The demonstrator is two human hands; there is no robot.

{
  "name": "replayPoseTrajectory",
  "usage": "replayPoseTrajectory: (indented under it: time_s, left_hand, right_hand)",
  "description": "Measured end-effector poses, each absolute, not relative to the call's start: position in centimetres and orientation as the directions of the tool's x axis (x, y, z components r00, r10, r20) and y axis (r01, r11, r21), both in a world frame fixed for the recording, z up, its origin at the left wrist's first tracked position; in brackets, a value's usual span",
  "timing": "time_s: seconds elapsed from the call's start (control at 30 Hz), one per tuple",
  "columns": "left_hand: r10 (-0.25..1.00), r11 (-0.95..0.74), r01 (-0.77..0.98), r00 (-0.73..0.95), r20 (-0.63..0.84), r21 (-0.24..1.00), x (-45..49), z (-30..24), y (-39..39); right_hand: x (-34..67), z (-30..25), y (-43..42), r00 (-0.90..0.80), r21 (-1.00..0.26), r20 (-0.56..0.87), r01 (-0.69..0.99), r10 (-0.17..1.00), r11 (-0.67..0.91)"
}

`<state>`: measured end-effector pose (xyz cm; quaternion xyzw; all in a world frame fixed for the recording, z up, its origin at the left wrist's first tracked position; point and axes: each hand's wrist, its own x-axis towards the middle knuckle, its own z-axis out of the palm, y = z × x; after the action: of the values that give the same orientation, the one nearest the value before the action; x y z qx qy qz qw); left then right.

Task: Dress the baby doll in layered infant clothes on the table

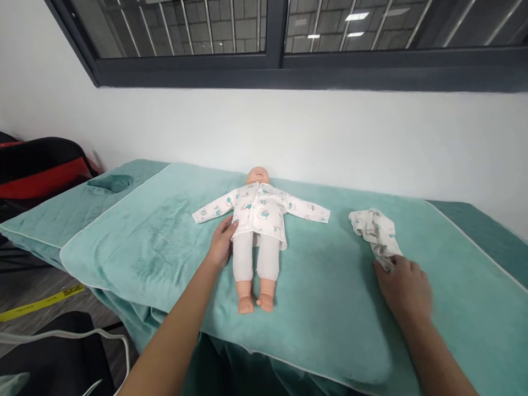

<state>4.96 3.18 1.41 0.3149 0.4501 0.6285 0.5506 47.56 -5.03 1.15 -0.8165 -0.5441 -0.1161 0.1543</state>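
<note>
A baby doll [258,176] lies on its back on the green-covered bed, head towards the wall and bare feet towards me. It wears a white printed baby shirt [260,212], sleeves spread to both sides, and white leggings [268,257]. My left hand [223,241] is at the shirt's lower left side, thumb and fingers closed on its edge; the fingertips are partly hidden. Off to the right, a crumpled white printed garment [377,231] rests on the cover. The fingers of my right hand [406,286] grip its near end.
Smooth green covers [322,297] spread over the bed, with a face hole [110,183] at the left end. A white wall [289,132] and a dark window frame [280,71] stand behind. At left are a black-and-red chair [45,170], a white cable [61,334] and yellow floor tape [41,303].
</note>
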Motion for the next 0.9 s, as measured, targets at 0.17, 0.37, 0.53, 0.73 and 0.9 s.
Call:
replayPoseTrajectory:
  time_s: [0.17,0.37,0.53,0.73,0.9]
  left_hand:
    - [0.974,-0.081,-0.258,-0.227,0.021,0.963,5.3,1.4,2.7]
    - [0.91,-0.177,0.165,-0.349,0.226,0.97,6.1,1.7,0.6]
    - [0.936,-0.326,0.099,-0.107,0.336,0.94,4.3,5.1,-2.3]
    - [0.932,-0.33,-0.123,0.116,0.344,0.936,1.0,10.0,-3.6]
    - [0.961,-0.217,0.124,0.203,0.189,0.968,0.6,7.5,-3.5]
  right_hand:
    - [43.8,2.3,-3.5,0.239,-0.459,0.299,0.885,0.924,-0.081]
    - [32.4,9.0,-2.5,0.099,-0.792,0.275,0.587,0.956,0.167]
    - [23.1,15.3,-2.5,-0.28,-0.88,0.266,0.32,0.922,0.351]
    - [14.7,17.2,-1.7,-0.433,-0.957,0.29,-0.139,0.853,0.255]
    - [13.8,15.3,-1.1,-0.341,-0.982,0.182,-0.023,0.922,0.185]
